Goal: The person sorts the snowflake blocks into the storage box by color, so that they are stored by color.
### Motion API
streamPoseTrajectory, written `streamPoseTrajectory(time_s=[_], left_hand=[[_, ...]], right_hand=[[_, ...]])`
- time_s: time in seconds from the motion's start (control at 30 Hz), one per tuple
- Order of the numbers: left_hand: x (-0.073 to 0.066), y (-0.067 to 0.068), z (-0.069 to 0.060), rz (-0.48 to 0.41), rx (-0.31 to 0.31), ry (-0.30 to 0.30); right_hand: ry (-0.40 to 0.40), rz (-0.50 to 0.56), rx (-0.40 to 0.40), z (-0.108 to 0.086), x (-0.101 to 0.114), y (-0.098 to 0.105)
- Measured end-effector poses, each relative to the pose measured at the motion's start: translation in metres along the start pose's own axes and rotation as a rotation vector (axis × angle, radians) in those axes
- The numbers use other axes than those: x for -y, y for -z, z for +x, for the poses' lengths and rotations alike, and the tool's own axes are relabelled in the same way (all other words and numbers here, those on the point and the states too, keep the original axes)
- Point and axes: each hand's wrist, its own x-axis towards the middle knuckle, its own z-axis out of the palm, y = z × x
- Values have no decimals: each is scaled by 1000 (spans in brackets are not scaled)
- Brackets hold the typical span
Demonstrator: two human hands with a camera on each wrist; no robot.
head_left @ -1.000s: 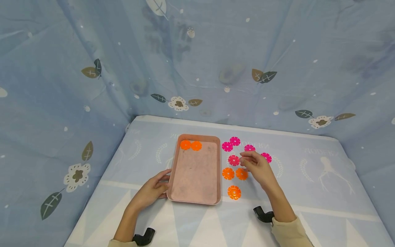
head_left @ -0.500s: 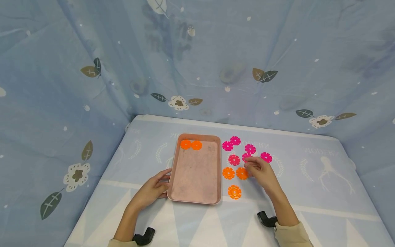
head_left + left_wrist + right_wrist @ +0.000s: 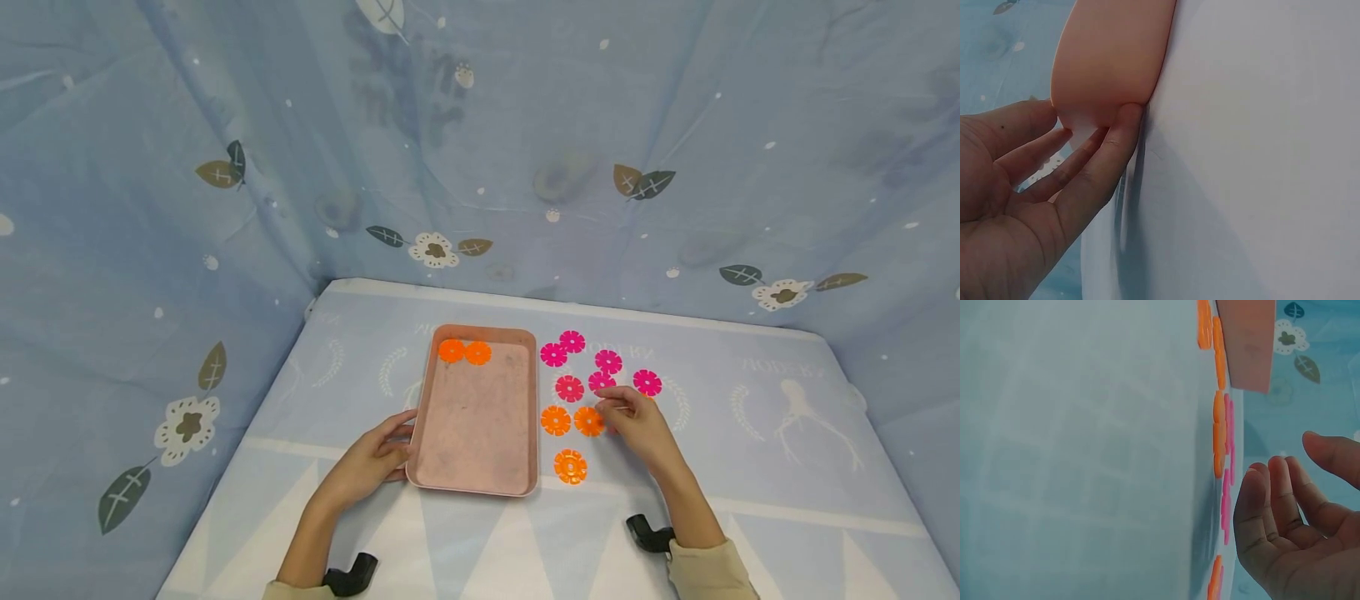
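Note:
My left hand (image 3: pixel 365 462) touches the outer left wall of a shallow pink tray (image 3: pixel 472 492). In the left wrist view its fingertips meet the tray's end wall (image 3: pixel 1110 62), without visibly curling round it. My right hand (image 3: pixel 637 423) hovers over the loose discs with its fingers slightly bent and nothing between them; the thumb stands apart in the right wrist view. Close by lie a pink notched disc (image 3: pixel 602 382) and an orange notched disc (image 3: pixel 588 422). Part of another orange-red disc (image 3: pixel 612 431) shows beneath the hand, mostly hidden.
Two orange discs (image 3: pixel 477 353) lie inside the tray at its far end. Right of the tray are several pink discs (image 3: pixel 553 355), a redder disc (image 3: pixel 569 388) and more orange discs (image 3: pixel 571 467). Patterned cloth covers the table (image 3: pixel 795 467); curtains hang behind.
My right hand has drawn back to the right and toward me, uncovering a pink disc that it hid one second ago. The left hand and tray look unmoved.

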Motion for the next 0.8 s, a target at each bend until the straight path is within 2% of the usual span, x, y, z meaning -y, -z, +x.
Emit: streamPoseTrajectory(time_s=[0.2,0.47,0.8], left_hand=[[-1,0,0,-5,2,-3],[-1,0,-1,-20,8,-7],[0,0,-1,-30,15,-6]], right_hand=[[16,-25,-1,4,-9,1],[-25,-66,8,8,-15,1],[-20,-152,22,11,-23,0]])
